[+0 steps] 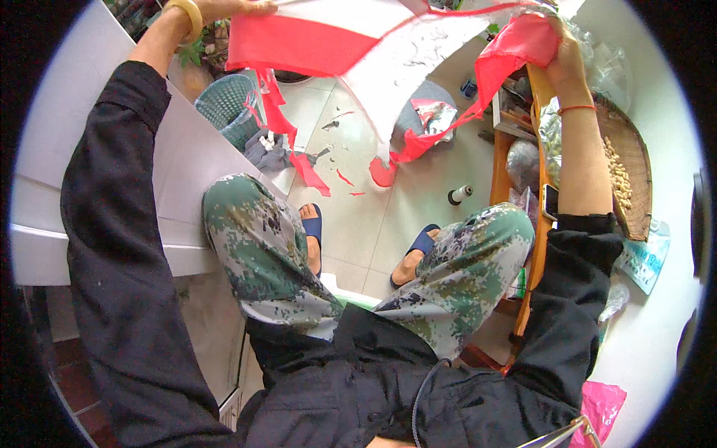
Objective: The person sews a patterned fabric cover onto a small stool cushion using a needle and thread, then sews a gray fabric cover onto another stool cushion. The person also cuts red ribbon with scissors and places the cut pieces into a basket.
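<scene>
A red and white piece of cloth (302, 47) with ragged edges is stretched between my two raised hands at the top of the view. My left hand (249, 7), below a yellowish bangle, grips its upper left edge. On the other side my right hand (563, 53) is closed on a bunched red part. Torn red strips (305, 168) dangle from the cloth, and a white point hangs down in the middle. Beneath it, a red and silvery crumpled piece (434, 119) lies on a round grey seat or cushion. The fingertips of both hands are partly hidden.
A blue woven plastic basket (227, 103) stands left, beside grey cloth (269, 150). Red and dark scraps (344, 177) and a thread spool (462, 194) lie on the tiled floor. At right are a wooden shelf edge (540, 224), a phone (549, 201) and a wicker tray (638, 168) holding peanuts.
</scene>
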`<state>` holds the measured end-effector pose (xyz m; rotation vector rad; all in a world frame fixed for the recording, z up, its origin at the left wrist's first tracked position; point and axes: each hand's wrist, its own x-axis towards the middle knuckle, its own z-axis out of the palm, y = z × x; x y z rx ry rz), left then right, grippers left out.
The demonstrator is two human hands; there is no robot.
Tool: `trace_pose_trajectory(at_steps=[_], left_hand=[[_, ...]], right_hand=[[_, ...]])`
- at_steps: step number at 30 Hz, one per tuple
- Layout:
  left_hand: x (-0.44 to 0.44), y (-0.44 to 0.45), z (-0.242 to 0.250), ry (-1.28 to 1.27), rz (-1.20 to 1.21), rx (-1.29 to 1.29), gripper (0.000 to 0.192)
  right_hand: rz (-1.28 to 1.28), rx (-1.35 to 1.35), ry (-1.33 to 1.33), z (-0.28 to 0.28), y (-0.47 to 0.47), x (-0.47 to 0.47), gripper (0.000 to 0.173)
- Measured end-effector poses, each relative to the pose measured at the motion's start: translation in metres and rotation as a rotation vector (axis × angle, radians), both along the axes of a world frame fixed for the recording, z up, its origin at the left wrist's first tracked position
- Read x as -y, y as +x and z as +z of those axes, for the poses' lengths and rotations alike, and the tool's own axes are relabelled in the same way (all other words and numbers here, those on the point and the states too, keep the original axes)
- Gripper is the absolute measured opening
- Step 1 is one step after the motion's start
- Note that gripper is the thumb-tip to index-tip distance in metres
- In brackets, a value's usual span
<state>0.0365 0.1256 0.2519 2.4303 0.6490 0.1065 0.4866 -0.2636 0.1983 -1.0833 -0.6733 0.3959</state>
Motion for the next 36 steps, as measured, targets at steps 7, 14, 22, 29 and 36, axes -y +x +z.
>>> trace_pose_trajectory(at_steps=[7, 14, 22, 29, 36], left_hand=[[-0.060, 0.022, -0.048, 0.092, -0.169, -0.051, 0.026], [-0.055, 0.028, -0.051, 0.187, -0.130, -0.121, 0.026], [-0.043, 0.020, -0.062, 0.299, -0.115, -0.270, 0.029], [-0.056, 0.021, -0.092, 0.437, 0.057, -0.277, 0.028], [-0.029, 0.041, -0.137, 0.402, -0.153, -0.183, 0.075]], right_hand=[[-0.120, 0.107, 0.027, -0.005, 0.021, 0.016, 0.028], [-0.463, 0.644, -0.392, -0.007, -0.001, 0.037, 0.025], [-0.221, 0.487, 0.041, -0.004, -0.018, 0.021, 0.040], [-0.096, 0.416, 0.165, 0.035, -0.112, -0.021, 0.027], [0.245, 0.599, 0.374, 0.074, -0.146, -0.072, 0.022]])
